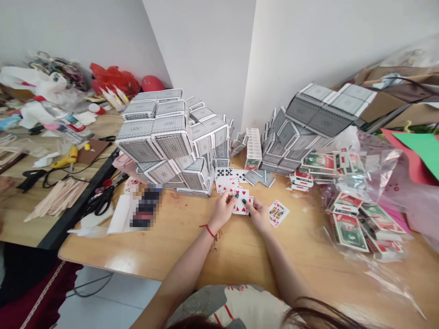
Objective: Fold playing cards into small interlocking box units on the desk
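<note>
Between my two hands is a playing card (241, 206) with red hearts, face up; at least one more card shows behind its right edge. My left hand (225, 209) pinches its left side, and my right hand (258, 213) grips the right side, thumbs on top. Just beyond lie face-up cards (224, 173) with black clubs and red hearts, and grey-backed cards (259, 177). A face card (279, 213) lies flat to the right of my right hand.
Tall stacks of grey card-covered blocks (168, 137) stand left, more blocks (308, 123) right. Green and red card boxes (350, 233) lie in clear plastic at right. Black scissors (101, 199) and a yellow glue gun (66, 157) are at left.
</note>
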Tool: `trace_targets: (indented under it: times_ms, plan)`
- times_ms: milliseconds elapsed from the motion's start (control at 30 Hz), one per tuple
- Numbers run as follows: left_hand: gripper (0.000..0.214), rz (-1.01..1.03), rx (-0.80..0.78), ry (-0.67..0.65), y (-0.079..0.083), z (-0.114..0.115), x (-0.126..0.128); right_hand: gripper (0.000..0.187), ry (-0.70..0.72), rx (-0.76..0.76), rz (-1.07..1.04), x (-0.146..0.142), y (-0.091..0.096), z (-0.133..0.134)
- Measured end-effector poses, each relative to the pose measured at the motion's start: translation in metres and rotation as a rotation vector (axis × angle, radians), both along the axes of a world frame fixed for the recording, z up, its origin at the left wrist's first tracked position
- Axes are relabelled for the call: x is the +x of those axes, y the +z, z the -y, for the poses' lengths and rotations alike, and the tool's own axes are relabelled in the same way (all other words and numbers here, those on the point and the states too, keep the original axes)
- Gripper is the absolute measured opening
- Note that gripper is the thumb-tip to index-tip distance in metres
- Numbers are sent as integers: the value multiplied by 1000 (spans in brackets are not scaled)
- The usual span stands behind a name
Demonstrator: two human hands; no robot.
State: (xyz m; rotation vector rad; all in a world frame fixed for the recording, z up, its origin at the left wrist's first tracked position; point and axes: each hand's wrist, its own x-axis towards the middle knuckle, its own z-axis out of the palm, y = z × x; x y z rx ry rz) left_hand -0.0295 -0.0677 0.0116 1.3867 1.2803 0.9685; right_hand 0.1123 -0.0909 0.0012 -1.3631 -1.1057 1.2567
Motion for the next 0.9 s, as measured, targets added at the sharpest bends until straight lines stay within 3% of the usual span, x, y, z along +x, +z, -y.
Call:
trace_targets:
  times_ms: [267, 500, 900]
  plan:
    - [28, 83, -30, 42, -5, -3, -4, 43, 4, -20, 15, -2, -2, 0]
    - [22, 195, -34, -34, 0, -1, -8, 39, -40, -18, 9, -2, -3, 0]
    - [23, 140, -40, -73, 2, -6, -11, 37, -70, 13, 63, -2, 2, -1]
